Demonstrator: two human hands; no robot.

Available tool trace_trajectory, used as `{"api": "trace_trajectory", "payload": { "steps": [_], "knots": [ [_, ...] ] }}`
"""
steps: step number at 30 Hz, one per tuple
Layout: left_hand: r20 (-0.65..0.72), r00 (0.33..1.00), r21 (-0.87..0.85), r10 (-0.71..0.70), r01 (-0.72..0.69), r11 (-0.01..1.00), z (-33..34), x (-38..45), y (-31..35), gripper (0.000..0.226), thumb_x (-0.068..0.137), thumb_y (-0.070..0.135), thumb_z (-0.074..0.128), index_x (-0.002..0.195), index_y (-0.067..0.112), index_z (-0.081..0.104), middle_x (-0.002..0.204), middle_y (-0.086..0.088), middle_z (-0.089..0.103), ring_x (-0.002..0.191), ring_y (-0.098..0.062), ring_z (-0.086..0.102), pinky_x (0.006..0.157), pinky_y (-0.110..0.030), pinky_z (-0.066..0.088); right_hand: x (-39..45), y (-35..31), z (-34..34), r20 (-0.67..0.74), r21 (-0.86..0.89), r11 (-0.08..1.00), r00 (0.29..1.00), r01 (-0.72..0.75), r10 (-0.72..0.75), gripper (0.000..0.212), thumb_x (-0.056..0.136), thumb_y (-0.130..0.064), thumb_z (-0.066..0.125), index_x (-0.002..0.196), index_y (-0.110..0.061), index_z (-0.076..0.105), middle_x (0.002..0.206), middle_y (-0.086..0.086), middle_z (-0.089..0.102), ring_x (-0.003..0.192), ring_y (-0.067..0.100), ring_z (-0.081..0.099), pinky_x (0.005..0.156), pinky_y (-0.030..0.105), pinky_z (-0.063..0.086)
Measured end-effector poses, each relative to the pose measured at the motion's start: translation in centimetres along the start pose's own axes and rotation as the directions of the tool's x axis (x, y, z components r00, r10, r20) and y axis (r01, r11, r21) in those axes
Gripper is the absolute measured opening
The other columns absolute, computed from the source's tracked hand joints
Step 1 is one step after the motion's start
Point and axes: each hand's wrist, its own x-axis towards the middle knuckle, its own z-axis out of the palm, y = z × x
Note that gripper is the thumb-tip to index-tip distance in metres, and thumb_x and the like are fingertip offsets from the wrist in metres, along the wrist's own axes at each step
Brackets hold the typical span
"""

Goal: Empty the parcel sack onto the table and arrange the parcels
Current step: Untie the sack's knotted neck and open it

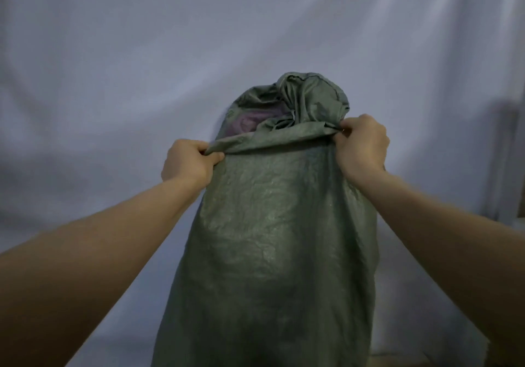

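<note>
At the sack's rolled near rim, my left hand (189,165) and right hand (362,145) each curl tight round a bunch of the woven fabric, one at either end of the fold, so I judge the load is shared evenly. Between them the grey-green parcel sack (272,241) hangs upright in front of me, bulging below. Its far rim flops inward, and through the mouth something purple (250,121) shows, likely a parcel. Behind hangs a pale draped cloth (142,54); I see no table.
</note>
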Motion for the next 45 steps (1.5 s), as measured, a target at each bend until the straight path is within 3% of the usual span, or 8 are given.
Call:
{"api": "trace_trajectory", "payload": {
  "steps": [6,12,18,25,32,40,42,45],
  "knots": [
    [0.262,0.939,0.094,-0.221,0.203,0.975,0.9,-3.0,-1.7,0.023,0.076,0.018,0.084,0.093,0.005,0.076,0.082,-0.006,0.069,0.075,-0.023,0.063,0.078,-0.031,0.053,-0.9,2.1,0.7,0.312,-0.075,0.996,0.948,-0.038,0.060,0.011,0.086,-0.008,0.063,0.084,-0.010,0.074,0.090,0.013,0.070,0.089,0.035,0.065,0.072,0.033,0.048],
    [-0.042,0.997,-0.149,-0.058,0.051,0.988,0.6,0.1,4.0,0.016,0.081,0.021,0.079,0.095,0.012,0.077,0.079,0.000,0.069,0.081,-0.025,0.069,0.085,-0.042,0.058,3.1,0.0,-1.7,-0.024,0.180,0.984,1.000,0.000,0.005,0.014,0.087,-0.008,0.059,0.085,-0.005,0.072,0.082,0.011,0.068,0.078,0.028,0.059,0.070,0.031,0.044],
    [0.140,0.977,0.062,-0.160,0.153,0.986,0.7,-2.4,0.8,0.010,0.079,0.018,0.081,0.079,0.010,0.075,0.085,-0.011,0.073,0.078,-0.026,0.066,0.081,-0.037,0.057,1.1,2.4,-0.2,0.294,-0.016,0.998,0.954,0.056,-0.049,0.013,0.087,-0.005,0.061,0.085,-0.004,0.074,0.086,0.014,0.069,0.085,0.034,0.063,0.069,0.033,0.046],
    [-0.061,0.998,-0.164,-0.004,-0.006,0.986,0.4,0.1,6.6,0.004,0.082,0.019,0.078,0.084,0.015,0.076,0.073,0.005,0.067,0.071,-0.017,0.065,0.075,-0.034,0.057,4.5,0.5,-2.3,-0.018,0.241,0.970,0.999,0.039,-0.035,0.016,0.087,-0.004,0.058,0.084,-0.006,0.073,0.081,0.009,0.066,0.078,0.027,0.058,0.071,0.033,0.046],
    [0.217,0.948,0.101,-0.232,0.215,0.971,0.8,-2.4,2.0,0.014,0.078,0.016,0.082,0.075,0.008,0.070,0.074,-0.011,0.064,0.064,-0.025,0.054,0.057,-0.031,0.047,2.3,3.4,0.1,0.345,0.065,0.997,0.937,0.027,-0.048,0.013,0.088,-0.005,0.062,0.082,-0.002,0.073,0.083,0.015,0.068,0.081,0.033,0.064,0.066,0.030,0.043],
    [-0.025,0.994,0.190,0.102,-0.095,0.977,0.6,-2.1,2.3,0.010,0.081,0.035,0.077,0.082,0.025,0.074,0.083,0.001,0.072,0.081,-0.024,0.067,0.073,-0.040,0.056,0.5,2.1,-1.1,0.247,0.067,0.973,0.941,0.223,-0.233,0.024,0.097,-0.006,0.050,0.110,-0.009,0.069,0.152,0.000,0.035,0.111,0.038,0.055,0.091,0.037,0.043],
    [-0.066,0.950,0.314,0.306,-0.272,0.910,0.6,-2.6,2.6,0.011,0.082,0.037,0.076,0.088,0.027,0.075,0.087,0.006,0.065,0.086,-0.023,0.063,0.067,-0.034,0.050,-0.2,1.7,-1.3,0.301,0.067,0.951,0.903,0.302,-0.308,0.032,0.097,-0.003,0.044,0.116,-0.012,0.067,0.160,-0.007,0.027,0.120,0.036,0.053,0.097,0.038,0.043],
    [-0.046,0.748,0.495,0.662,-0.558,0.666,0.4,-2.8,3.4,0.012,0.074,0.029,0.083,0.082,0.023,0.076,0.109,-0.001,0.056,0.103,-0.028,0.051,0.078,-0.037,0.044,-1.0,0.9,-0.6,0.382,0.068,0.880,0.803,0.469,-0.458,0.039,0.094,0.002,0.043,0.122,-0.014,0.065,0.162,-0.005,0.028,0.129,0.033,0.052,0.103,0.038,0.043]
  ]
}}
